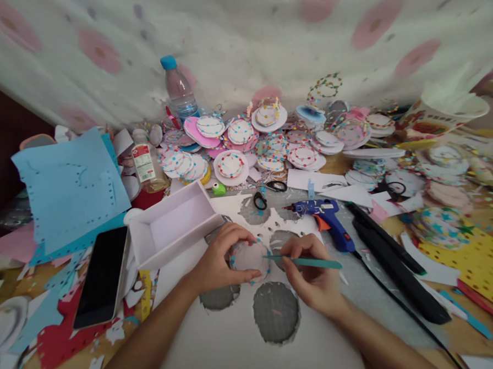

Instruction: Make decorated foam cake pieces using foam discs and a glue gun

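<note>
My left hand (221,260) curls around a small round paper piece (248,259), thumb at its near edge and fingers at its far edge. Red and blue dots on a thin strip ring that pale disc. In my right hand (314,273) is a pair of teal tweezers (317,263), its narrow tip reaching the disc's right side. Both hands are over a white sheet (221,343) with several rough round holes cut through it. Whether the tip grips anything is too small to tell.
A blue hot glue gun (329,216) and a black flat iron (386,263) lie right. Left are a white box (139,231), a phone (103,276) and blue paper (68,186). Behind stand decorated paper discs (231,167), a water bottle (180,90), scissors (260,202) and a paper cup (435,120).
</note>
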`<action>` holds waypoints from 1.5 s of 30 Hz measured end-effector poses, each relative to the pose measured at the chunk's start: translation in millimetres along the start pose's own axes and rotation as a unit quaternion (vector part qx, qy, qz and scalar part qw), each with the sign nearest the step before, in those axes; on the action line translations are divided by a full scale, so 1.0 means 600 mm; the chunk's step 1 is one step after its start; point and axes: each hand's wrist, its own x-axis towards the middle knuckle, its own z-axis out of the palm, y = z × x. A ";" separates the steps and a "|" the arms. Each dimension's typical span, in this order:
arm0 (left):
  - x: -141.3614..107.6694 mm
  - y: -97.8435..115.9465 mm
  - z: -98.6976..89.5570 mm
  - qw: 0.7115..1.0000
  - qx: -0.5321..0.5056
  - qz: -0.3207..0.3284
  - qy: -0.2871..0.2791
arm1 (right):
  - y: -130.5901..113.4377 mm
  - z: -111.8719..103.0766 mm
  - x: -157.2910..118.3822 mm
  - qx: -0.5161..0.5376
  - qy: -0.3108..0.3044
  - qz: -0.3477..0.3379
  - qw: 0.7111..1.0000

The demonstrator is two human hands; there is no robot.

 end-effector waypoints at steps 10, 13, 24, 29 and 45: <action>-0.002 0.002 -0.003 1.000 -0.013 0.002 -0.004 | -0.014 0.000 0.014 0.058 0.015 0.051 0.997; -0.003 0.002 -0.003 1.000 -0.021 -0.002 -0.008 | -0.013 0.001 0.014 0.075 -0.015 0.068 0.995; -0.002 0.012 -0.008 0.999 -0.032 -0.004 -0.006 | -0.012 0.003 0.019 0.210 -0.018 0.145 0.967; -0.002 0.011 -0.008 0.999 -0.035 0.001 -0.014 | -0.009 0.001 0.017 0.235 -0.018 0.157 0.959; 0.000 0.010 -0.009 0.999 -0.051 -0.006 -0.004 | -0.005 0.000 0.018 0.188 0.017 0.148 0.971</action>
